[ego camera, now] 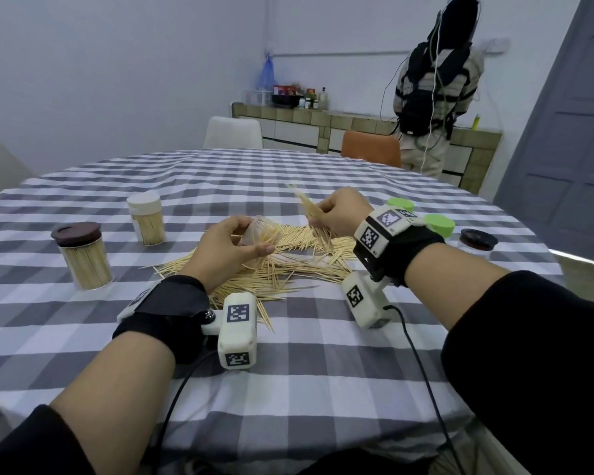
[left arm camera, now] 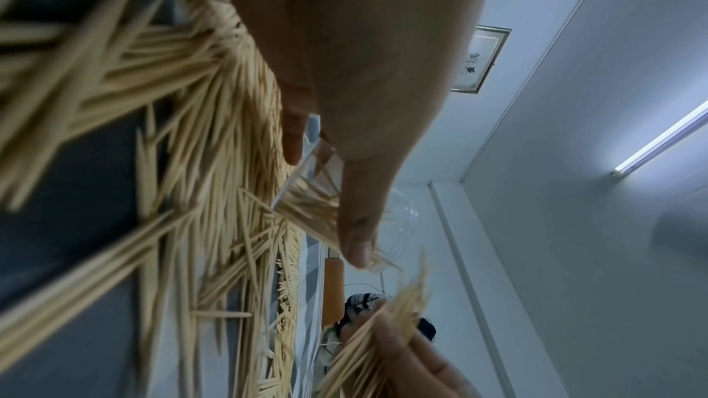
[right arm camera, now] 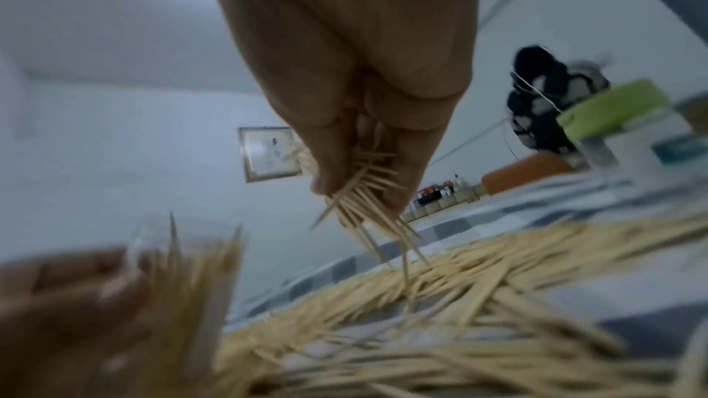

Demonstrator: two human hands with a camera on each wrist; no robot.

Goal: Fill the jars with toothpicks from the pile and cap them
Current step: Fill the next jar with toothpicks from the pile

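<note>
A: Toothpicks lie in a loose pile [ego camera: 288,258] at the middle of the tabletop [ego camera: 288,365], on the grey and white checked cloth.

B: And the hands?

A: The left hand [ego camera: 227,248] curls its fingers and thumb round a clear jar [ego camera: 261,231], tilted above the near side of the pile with its mouth toward the right. Some toothpicks already stick out of it; the left wrist view shows them fanned past the thumb.

B: The right one?

A: The right hand [ego camera: 340,212] pinches a bundle of toothpicks [ego camera: 309,209] just beside the jar's mouth, a little above the pile. In the right wrist view the bundle [right arm camera: 368,202] hangs from the fingertips, its lowest sticks reaching down to the pile.

B: Any jars done?

A: Two on the left, both full and capped: a brown-lidded jar [ego camera: 83,257] nearer, a white-lidded jar [ego camera: 146,217] farther. On the right, behind the wrist, stand two green lids [ego camera: 439,224], and a dark-lidded jar [ego camera: 477,241] beyond them; what it holds I cannot tell.

B: Anything else?

A: Another person [ego camera: 432,97] stands at the counter by the far wall, back turned.
</note>
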